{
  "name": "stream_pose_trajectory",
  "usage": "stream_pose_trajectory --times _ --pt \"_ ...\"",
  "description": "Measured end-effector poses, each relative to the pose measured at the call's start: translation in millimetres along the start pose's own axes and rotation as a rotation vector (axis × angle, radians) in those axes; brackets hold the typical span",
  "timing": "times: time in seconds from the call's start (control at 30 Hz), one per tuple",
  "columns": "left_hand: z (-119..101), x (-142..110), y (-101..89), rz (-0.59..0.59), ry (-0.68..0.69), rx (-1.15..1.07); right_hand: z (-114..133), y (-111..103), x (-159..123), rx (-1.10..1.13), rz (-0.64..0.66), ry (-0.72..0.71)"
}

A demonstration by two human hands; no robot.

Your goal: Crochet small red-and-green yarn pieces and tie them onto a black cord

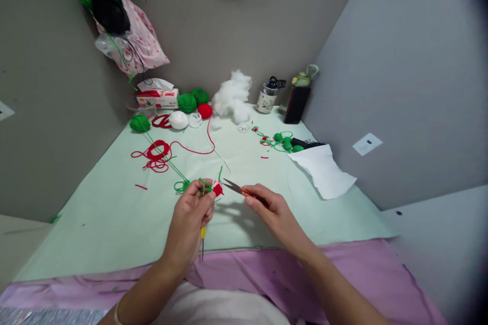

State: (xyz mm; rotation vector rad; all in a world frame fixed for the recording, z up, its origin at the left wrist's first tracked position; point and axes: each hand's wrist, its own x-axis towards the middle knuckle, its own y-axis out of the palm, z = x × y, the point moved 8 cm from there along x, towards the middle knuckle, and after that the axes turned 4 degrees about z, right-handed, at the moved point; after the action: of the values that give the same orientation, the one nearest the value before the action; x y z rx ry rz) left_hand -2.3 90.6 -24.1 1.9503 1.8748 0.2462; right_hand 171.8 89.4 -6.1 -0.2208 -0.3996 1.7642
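My left hand (196, 204) is closed in a pinch on a small red, white and green crochet piece (217, 190). A yellow-handled crochet hook (203, 233) sticks out below the same hand, its thin shaft pointing down. Green yarn (183, 186) trails from the piece, and a short green tail stands up above it. My right hand (269, 205) grips scissors (237, 188) with orange handles. Their blades are slightly apart and point left, close to the crochet piece's right side; I cannot tell whether they touch it.
Loose red yarn (158, 150) lies at left. Farther back are a tissue box (158, 99), yarn balls (186, 103), white stuffing (232, 96), a pen cup (267, 99) and a phone (297, 105) against a bottle. White paper (324, 170) and green crochet pieces (287, 143) lie at right.
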Motion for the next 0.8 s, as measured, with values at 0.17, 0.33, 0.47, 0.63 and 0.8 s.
stream_pose_trajectory --times 0.17,0.33,0.47,0.63,0.8 --pt "-1 -2 1.1 0.019 0.026 0.03 -2 8 2 0.084 -0.025 0.033" --pt "1 -1 0.6 0.015 0.021 0.043 -6 11 4 0.139 -0.039 0.037" --pt "1 -2 0.6 0.013 0.018 0.042 -9 11 5 0.169 -0.06 0.036" --pt "0 -2 1.3 0.011 0.02 0.025 -10 10 3 0.188 -0.081 0.043" --pt "3 1 1.0 0.036 -0.025 -0.061 -13 -7 9 0.043 -0.096 0.003"
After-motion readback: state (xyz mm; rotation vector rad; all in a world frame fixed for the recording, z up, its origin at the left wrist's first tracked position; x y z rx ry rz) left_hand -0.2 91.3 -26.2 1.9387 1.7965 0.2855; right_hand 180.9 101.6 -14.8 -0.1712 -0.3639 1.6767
